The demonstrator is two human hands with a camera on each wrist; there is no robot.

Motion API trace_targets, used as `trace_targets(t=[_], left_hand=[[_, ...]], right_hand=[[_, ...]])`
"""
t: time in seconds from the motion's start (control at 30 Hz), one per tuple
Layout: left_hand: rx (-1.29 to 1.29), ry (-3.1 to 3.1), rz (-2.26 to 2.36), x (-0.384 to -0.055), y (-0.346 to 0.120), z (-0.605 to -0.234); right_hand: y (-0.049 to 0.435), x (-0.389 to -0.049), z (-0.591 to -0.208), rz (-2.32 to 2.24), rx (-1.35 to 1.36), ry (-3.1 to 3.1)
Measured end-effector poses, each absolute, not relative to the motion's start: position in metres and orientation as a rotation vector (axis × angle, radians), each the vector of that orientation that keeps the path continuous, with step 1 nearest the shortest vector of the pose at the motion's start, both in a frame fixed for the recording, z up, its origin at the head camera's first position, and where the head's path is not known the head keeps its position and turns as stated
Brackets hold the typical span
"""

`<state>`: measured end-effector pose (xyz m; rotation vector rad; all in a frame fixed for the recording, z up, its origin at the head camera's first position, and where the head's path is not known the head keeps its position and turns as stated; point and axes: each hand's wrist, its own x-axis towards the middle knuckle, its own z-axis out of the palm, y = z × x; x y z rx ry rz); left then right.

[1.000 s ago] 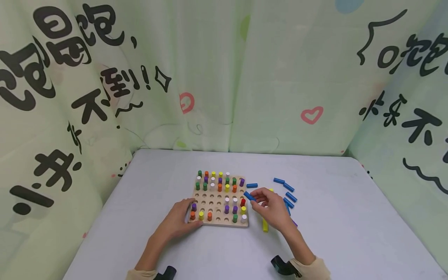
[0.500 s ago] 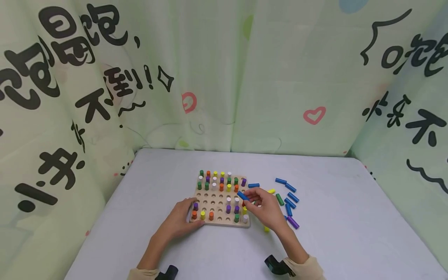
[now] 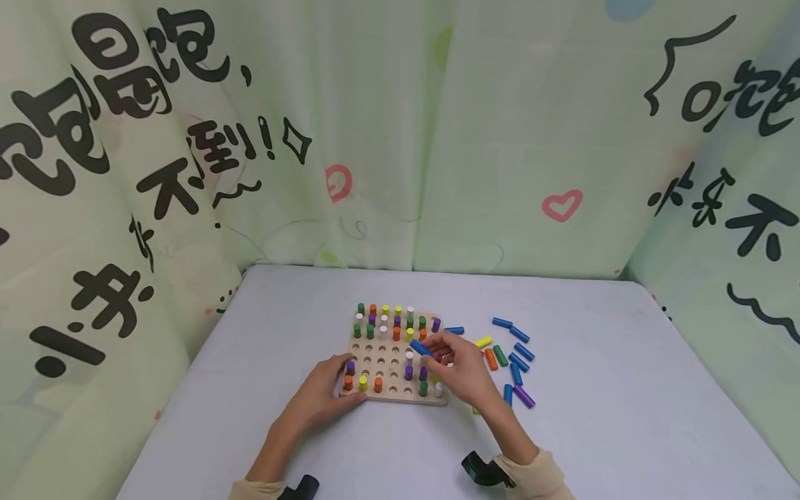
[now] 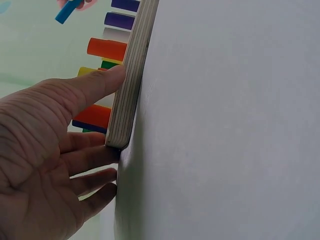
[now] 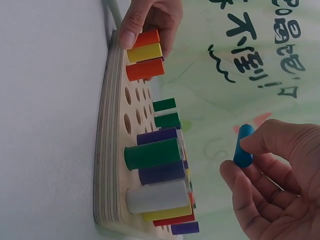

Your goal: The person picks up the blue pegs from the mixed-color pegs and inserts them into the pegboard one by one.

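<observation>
A wooden pegboard with upright coloured pegs lies on the table, its middle and part of its front showing bare holes. My left hand holds its near left corner; in the left wrist view the thumb presses the front edge and the other fingers are at the side. With thumb and fingertips my right hand pinches a blue peg, tilted, above the right half of the board. The right wrist view shows this blue peg apart from the board. My right hand hides some pegs on the board's right side.
Loose pegs lie right of the board: several blue ones, a purple peg, a green peg, an orange peg and a yellow peg. A printed curtain stands behind the white table.
My right hand has moved left with the blue peg, from the board's right edge to over the board. More loose pegs show behind it. My left hand stays at the corner.
</observation>
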<state>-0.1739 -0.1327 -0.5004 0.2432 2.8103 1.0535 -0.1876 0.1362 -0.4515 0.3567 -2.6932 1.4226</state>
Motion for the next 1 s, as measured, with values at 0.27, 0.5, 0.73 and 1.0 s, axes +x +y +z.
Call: trace_targets(t=[0.27,0.5,0.73,1.0], left_hand=[[0.24,2.828,1.006,-0.174,-0.131,-0.501],[0.241,2.838,1.015,-0.174,-0.131,-0.503],[0.261,2.835,1.021,-0.172,-0.13,-0.505],[0.259,2.841,0.999,-0.172,-0.128,-0.503]], right_hand=[[0.124,-0.19,-0.453,1.498,0.397,-2.687],[0.114,-0.192,-0.456,1.51,0.488,-2.667],[0.107,-0.193,-0.459,1.499,0.511,-2.664],[0.099,-0.198,-0.461,1.455,0.591,-2.638]])
